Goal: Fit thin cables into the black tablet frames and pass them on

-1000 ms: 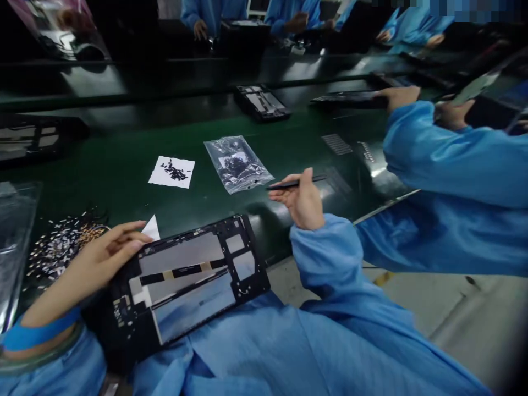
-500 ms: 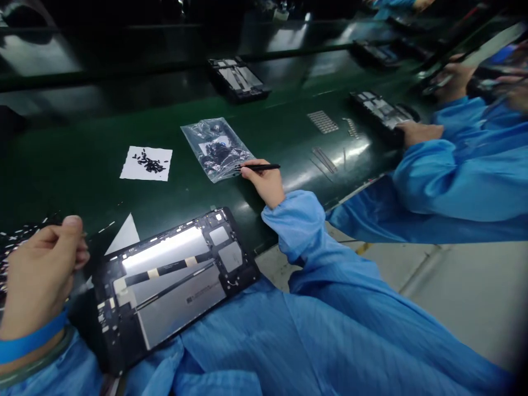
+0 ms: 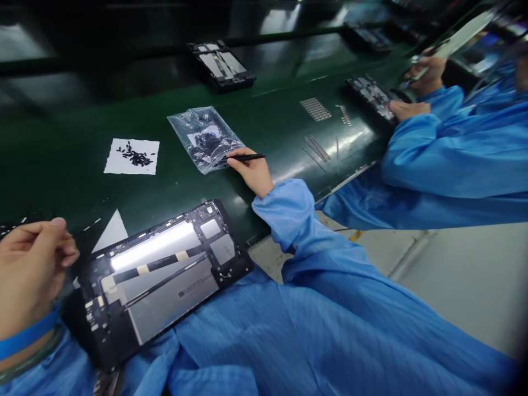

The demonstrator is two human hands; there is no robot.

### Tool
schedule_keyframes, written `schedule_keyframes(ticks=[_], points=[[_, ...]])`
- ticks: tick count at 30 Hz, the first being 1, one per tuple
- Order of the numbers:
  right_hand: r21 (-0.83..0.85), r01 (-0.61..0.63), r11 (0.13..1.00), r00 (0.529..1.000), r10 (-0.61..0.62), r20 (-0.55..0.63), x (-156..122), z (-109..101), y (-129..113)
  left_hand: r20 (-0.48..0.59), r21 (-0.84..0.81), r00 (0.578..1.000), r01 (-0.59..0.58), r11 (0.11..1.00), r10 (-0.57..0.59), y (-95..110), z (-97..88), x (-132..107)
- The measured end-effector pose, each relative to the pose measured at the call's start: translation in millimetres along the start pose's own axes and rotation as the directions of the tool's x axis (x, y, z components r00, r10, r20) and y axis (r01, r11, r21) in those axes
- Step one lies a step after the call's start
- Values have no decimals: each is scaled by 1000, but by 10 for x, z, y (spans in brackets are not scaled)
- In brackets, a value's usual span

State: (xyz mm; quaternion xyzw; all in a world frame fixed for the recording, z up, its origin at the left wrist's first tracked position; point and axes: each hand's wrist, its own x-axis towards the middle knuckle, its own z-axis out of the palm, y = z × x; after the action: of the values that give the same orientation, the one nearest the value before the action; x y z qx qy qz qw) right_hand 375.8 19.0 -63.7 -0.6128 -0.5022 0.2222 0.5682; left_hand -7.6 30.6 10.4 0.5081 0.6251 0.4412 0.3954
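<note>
Presently gripping a black tool (image 3: pixel 253 157) between thumb and fingers of the right hand (image 3: pixel 254 171), with its tip at the lower right corner of a clear bag (image 3: pixel 206 137) of dark parts. Holding the left hand (image 3: pixel 33 264) raised near the left end of the tablet (image 3: pixel 169 291), with fingers loosely curled toward the thumb; impossible to tell whether pinching anything. Facing that tablet, inner side up and slanted at the near edge of the bench (image 3: pixel 185 190). Beyond it, white paper (image 3: pixel 113 162) bearing black bits (image 3: pixel 139 158). Off right, a co-worker's hand (image 3: pixel 408 109) on another tablet (image 3: pixel 370 96).
</note>
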Motion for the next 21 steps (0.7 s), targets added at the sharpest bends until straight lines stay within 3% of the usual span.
schedule_keyframes(ticks=[3, 6, 11, 15, 18, 21], points=[[-6, 2, 1000, 1000, -2, 9, 9, 4, -11, -4, -115, 1000, 29, 993, -30, -11, 4, 12], [-6, -14, 1000, 1000, 14, 7, 23, 7, -11, -7, -106, 1000, 9, 994, -9, 25, 17, -17], [138, -175, 975, 984, 176, 5, -42, -22, -109, -49, -30, 997, 55, 998, -56, 162, 51, -160], [322, -259, 910, 963, 268, 16, -193, -25, -351, -111, 1, 994, 8, 1000, -8, 181, 31, -228], [394, -315, 863, 949, 295, 112, -298, 63, -583, -154, 129, 988, 18, 991, 2, 165, 5, -230], [428, -365, 827, 929, 289, 233, -370, 218, -805, -98, 52, 995, -18, 998, 23, 160, -17, -228]])
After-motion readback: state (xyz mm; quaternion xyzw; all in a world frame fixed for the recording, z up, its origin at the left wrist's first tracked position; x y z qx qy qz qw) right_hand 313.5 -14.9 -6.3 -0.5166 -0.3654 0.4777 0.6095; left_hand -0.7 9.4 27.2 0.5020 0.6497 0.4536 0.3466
